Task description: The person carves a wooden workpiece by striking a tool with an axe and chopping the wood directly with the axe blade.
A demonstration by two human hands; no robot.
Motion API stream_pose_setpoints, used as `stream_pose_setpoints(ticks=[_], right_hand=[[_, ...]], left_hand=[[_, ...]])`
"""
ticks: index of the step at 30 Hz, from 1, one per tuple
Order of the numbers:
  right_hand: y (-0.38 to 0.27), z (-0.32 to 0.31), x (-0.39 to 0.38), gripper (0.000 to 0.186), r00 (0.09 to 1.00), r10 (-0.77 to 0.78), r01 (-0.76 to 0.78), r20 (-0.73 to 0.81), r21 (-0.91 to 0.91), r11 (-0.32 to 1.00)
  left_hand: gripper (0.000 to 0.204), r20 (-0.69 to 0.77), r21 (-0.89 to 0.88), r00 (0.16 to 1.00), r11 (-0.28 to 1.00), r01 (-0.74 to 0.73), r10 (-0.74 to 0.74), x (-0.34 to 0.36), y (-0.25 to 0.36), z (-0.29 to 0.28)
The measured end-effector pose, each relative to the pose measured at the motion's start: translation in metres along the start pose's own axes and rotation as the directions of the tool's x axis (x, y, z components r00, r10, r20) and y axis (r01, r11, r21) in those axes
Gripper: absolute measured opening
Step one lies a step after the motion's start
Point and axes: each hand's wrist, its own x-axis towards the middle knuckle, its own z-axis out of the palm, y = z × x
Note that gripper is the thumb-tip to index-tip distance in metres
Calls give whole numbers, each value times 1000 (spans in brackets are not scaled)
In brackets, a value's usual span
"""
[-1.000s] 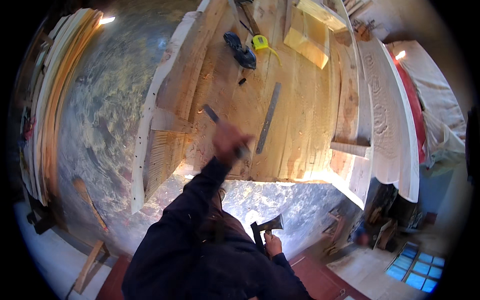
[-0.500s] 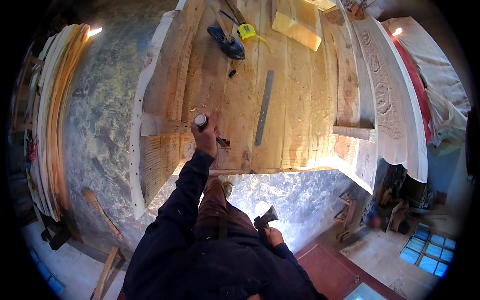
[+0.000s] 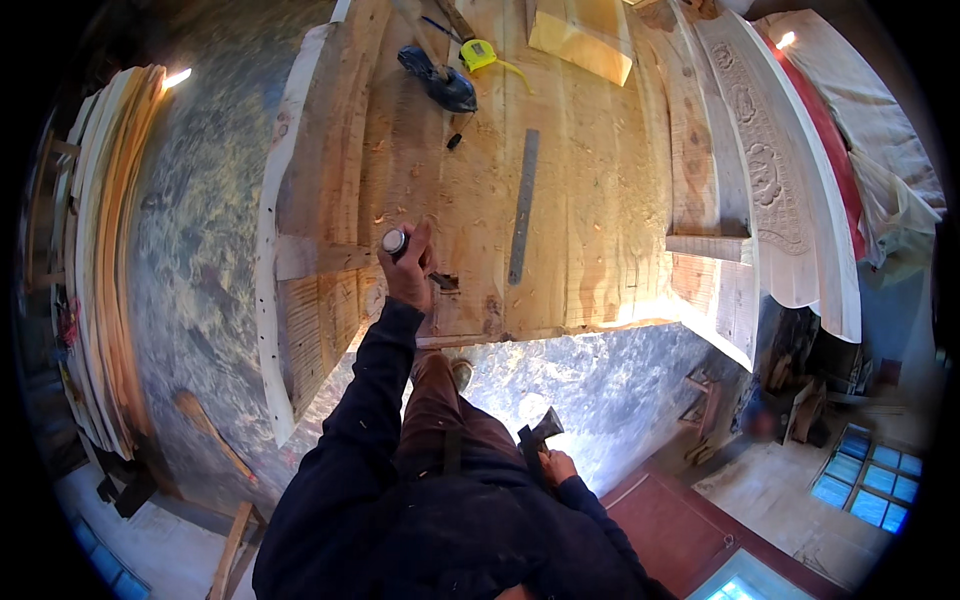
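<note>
My left hand (image 3: 408, 270) grips a chisel (image 3: 394, 240) by its metal-capped handle, its blade slanting down to a small rectangular cut (image 3: 451, 283) in the wooden boards (image 3: 590, 200). Low by my right side, my right hand (image 3: 556, 467) is closed on a hatchet (image 3: 548, 427), head upward. A metal straight rule (image 3: 522, 205) lies on the boards right of the chisel. Farther back lie a dark tool with a wooden handle (image 3: 450, 90), a yellow tape measure (image 3: 478, 52) and a small black object (image 3: 455, 141). Wood shavings are scattered around.
Raised wooden sides (image 3: 291, 200) flank the boards, with a block (image 3: 580, 40) at the back. A carved pale panel (image 3: 765, 170) stands right, stacked planks (image 3: 110, 250) left. A wooden-handled tool (image 3: 210, 430) lies on the mottled floor (image 3: 200, 200).
My left hand has swung left and turned the chisel over, bringing its blade down to the cut. The view has shifted. My right hand still holds the hatchet low.
</note>
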Motion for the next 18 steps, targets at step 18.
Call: stream_pose_setpoints(ticks=[18], right_hand=[[5,11,0,22,996,62,-62,70,-4,998]], left_hand=[[23,-17,108,981,976,-189,192,12,-6,6]])
